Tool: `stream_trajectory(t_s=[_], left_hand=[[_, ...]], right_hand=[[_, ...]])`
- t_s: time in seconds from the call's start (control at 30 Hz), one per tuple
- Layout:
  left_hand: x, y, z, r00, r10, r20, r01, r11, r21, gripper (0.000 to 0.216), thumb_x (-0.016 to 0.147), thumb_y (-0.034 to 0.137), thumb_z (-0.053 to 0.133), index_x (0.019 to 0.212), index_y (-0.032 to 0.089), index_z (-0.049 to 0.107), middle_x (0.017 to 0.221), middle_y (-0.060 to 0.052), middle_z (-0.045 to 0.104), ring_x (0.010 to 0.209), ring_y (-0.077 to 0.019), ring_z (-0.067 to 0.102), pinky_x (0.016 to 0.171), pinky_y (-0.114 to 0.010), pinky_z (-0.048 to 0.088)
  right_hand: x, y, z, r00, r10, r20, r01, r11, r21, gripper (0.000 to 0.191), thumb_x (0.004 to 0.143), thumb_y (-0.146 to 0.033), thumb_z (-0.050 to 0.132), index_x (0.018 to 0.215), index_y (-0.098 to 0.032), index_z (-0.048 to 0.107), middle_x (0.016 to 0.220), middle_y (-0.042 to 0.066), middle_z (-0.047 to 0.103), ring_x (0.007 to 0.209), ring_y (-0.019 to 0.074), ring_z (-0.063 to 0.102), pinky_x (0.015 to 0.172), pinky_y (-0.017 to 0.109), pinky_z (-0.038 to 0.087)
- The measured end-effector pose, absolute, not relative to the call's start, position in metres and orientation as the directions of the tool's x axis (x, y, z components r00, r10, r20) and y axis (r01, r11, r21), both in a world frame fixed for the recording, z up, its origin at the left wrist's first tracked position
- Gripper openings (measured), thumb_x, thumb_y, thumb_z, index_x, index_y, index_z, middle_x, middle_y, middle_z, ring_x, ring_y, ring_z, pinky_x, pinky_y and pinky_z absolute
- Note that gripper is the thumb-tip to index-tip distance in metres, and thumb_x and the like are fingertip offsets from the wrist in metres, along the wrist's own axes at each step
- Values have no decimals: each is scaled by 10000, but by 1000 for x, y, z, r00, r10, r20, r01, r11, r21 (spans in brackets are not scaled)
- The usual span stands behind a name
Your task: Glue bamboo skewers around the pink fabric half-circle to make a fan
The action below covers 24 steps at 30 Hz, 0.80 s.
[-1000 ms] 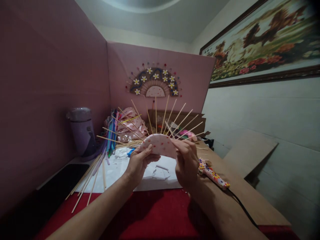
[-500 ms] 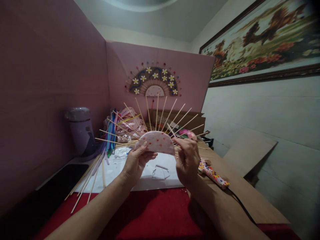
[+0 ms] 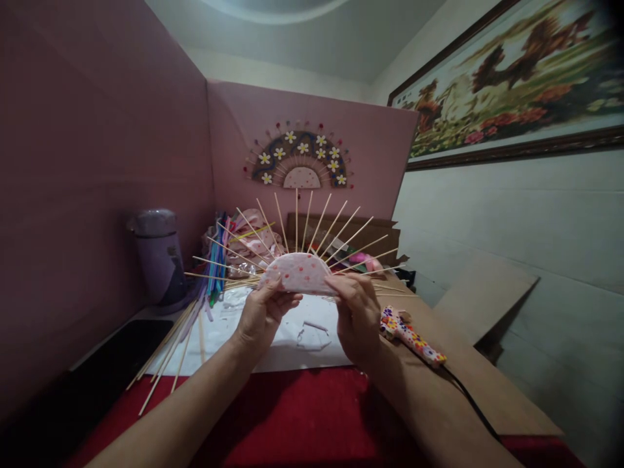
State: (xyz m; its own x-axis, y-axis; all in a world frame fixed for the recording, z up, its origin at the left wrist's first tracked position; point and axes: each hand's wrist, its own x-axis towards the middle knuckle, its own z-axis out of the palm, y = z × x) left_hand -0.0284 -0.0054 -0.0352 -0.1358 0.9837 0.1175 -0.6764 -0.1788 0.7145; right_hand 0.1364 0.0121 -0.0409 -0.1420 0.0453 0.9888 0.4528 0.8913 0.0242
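Note:
Raised in front of me is a half-round piece covered in pale pink cloth with red spots (image 3: 299,273). Thin wooden sticks (image 3: 314,224) fan out from its curved edge like rays. My left hand (image 3: 263,315) is closed on the piece's left end, thumb on the front face. At the right end, the fingers of my right hand (image 3: 358,312) pinch the corner near the lowest sticks. Below the hands lies a white sheet (image 3: 287,351) with small scraps on it.
A flower-patterned glue gun (image 3: 412,335) with a black cord lies on brown cardboard (image 3: 487,383) at right. Loose sticks (image 3: 166,364), coloured pipe cleaners (image 3: 214,266) and a purple flask (image 3: 158,260) are at left. A finished flowered fan (image 3: 302,149) hangs on the pink back panel.
The half-round piece has shifted slightly left and up. My right hand has moved left and down from a stick above the curved edge to pinch the piece's right corner.

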Motion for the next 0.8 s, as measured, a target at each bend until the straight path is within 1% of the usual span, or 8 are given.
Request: stream_trajectory(t_s=[0.17,0.27,0.33,0.4,0.53,0.6,0.73,0.8], left_hand=[[-25,-8,-36,-90,979,185,-625,-201,754,163,693,226,704,768,105,625,643,-56,698,582,-164,670,590,-243,540],[-24,-8,-38,-80,978,191,-618,-199,760,180,693,252,711,754,104,629,637,-61,695,567,-165,666,575,-242,535],[-24,-8,-38,-83,980,179,-615,-192,764,194,691,266,712,756,104,629,647,-73,698,566,-168,666,572,-245,535],[-25,-7,-39,-92,982,168,-618,-188,763,194,684,264,712,747,104,622,653,-81,701,573,-174,669,571,-247,535],[-27,-6,-39,-108,980,165,-637,-195,746,159,680,217,694,770,106,625,661,-69,707,589,-167,672,586,-246,542],[-27,-6,-40,-115,980,163,-644,-199,739,142,683,209,685,761,105,627,649,-64,706,585,-162,671,587,-241,543],[-27,-5,-39,-132,981,145,-636,-196,747,141,679,223,689,732,114,617,641,-69,705,561,-165,668,553,-235,535],[-26,-6,-39,-130,982,139,-632,-190,751,147,676,232,691,715,119,606,632,-70,703,563,-172,670,549,-241,535]], right_hand=[[132,12,-44,-293,78,953,441,895,63,318,862,-85,486,1127,-217,599,1001,50,694,971,196,560,876,394,473],[137,17,-46,-174,100,980,530,848,7,342,860,-89,477,1145,-234,597,990,48,693,967,208,556,863,408,465],[140,18,-45,-61,72,995,566,824,-25,361,856,-88,466,1158,-246,588,1002,50,685,961,213,559,888,434,446],[141,17,-44,-24,32,999,558,830,-13,375,857,-89,455,1174,-248,574,1017,53,678,961,210,567,905,442,439],[136,13,-44,-274,22,962,466,878,112,367,855,-84,474,1167,-250,575,991,37,695,955,197,579,861,391,469],[135,13,-45,-333,57,941,487,865,121,350,848,-81,492,1142,-240,593,957,38,703,962,207,575,845,390,467],[137,17,-48,-132,78,988,583,812,14,377,848,-75,466,1171,-231,583,992,60,688,973,222,561,855,417,453],[136,17,-48,-162,55,985,545,837,43,395,848,-69,467,1189,-242,570,1005,51,687,972,213,559,860,404,460]])
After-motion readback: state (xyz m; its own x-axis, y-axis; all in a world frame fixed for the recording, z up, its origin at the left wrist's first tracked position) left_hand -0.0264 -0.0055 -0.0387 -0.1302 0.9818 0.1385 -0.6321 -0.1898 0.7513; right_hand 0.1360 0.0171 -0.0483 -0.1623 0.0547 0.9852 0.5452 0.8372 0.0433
